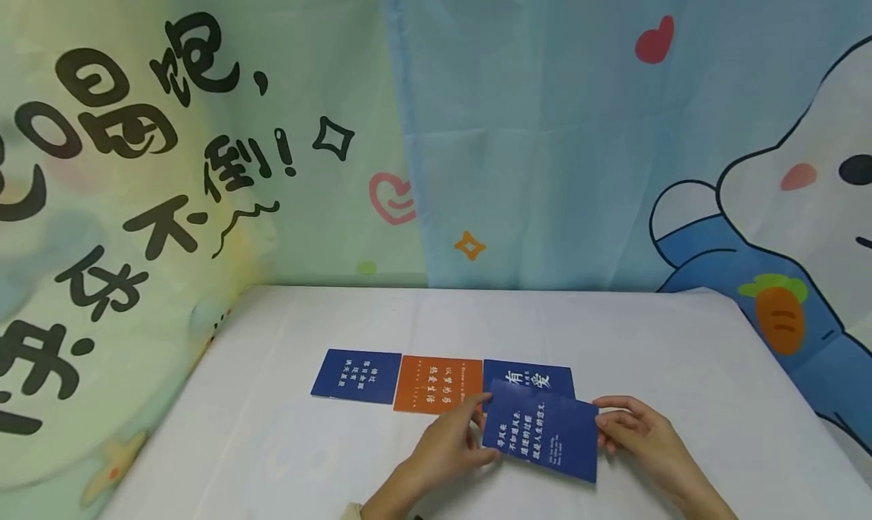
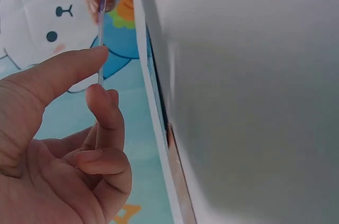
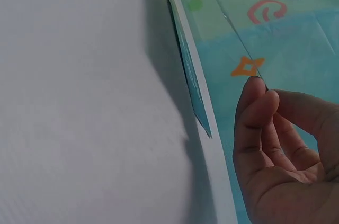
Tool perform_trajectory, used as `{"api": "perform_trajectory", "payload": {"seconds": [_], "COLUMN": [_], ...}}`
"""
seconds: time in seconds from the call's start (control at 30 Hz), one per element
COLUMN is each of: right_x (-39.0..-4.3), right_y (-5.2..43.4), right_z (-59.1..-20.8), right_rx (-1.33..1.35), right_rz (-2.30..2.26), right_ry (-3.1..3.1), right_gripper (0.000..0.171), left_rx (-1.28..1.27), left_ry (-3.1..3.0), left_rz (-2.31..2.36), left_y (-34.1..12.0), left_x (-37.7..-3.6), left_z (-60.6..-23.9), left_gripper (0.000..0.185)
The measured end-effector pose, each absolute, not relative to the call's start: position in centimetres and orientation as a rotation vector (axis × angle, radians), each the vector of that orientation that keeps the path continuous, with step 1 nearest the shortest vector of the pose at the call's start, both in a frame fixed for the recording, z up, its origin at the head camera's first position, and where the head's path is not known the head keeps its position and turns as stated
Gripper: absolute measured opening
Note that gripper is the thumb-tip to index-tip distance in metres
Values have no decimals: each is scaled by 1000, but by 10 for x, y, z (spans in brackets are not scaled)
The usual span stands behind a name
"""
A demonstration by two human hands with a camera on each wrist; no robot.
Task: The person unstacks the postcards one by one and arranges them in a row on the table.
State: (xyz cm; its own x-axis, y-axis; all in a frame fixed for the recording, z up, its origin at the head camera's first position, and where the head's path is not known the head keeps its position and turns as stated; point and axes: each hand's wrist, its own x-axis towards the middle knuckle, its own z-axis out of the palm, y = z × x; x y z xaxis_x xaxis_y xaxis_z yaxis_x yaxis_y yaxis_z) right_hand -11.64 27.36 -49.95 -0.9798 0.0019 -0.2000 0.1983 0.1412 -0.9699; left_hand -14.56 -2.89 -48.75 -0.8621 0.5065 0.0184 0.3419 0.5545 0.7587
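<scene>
A dark blue card (image 1: 541,433) with white writing is held up at a tilt over the near part of the table. My left hand (image 1: 443,448) pinches its left edge between thumb and fingers, and my right hand (image 1: 647,440) pinches the right edge. Both wrist views show the card edge-on, as a thin line. Behind it lie three cards in a row: a blue card (image 1: 357,376) at the left, an orange card (image 1: 424,384) in the middle, and another blue card (image 1: 555,376) at the right, its lower part hidden by the held card.
The cards lie on a white-covered table (image 1: 272,459). Beyond its far edge hangs a printed cloth backdrop (image 1: 524,164) with a cartoon figure at the right. Another cloth (image 1: 82,278) with large black characters borders the left side.
</scene>
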Motion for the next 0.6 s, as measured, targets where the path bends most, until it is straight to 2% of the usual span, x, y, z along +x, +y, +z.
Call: {"api": "perform_trajectory", "payload": {"seconds": [0.6], "right_x": [-128], "right_y": [330], "right_z": [-496], "right_rx": [191], "right_rz": [-1948], "right_ry": [2392], "right_gripper": [31], "left_rx": [820], "left_ry": [2684], "left_rz": [989], "left_y": [33], "left_x": [-166], "left_z": [-478], "left_gripper": [72]}}
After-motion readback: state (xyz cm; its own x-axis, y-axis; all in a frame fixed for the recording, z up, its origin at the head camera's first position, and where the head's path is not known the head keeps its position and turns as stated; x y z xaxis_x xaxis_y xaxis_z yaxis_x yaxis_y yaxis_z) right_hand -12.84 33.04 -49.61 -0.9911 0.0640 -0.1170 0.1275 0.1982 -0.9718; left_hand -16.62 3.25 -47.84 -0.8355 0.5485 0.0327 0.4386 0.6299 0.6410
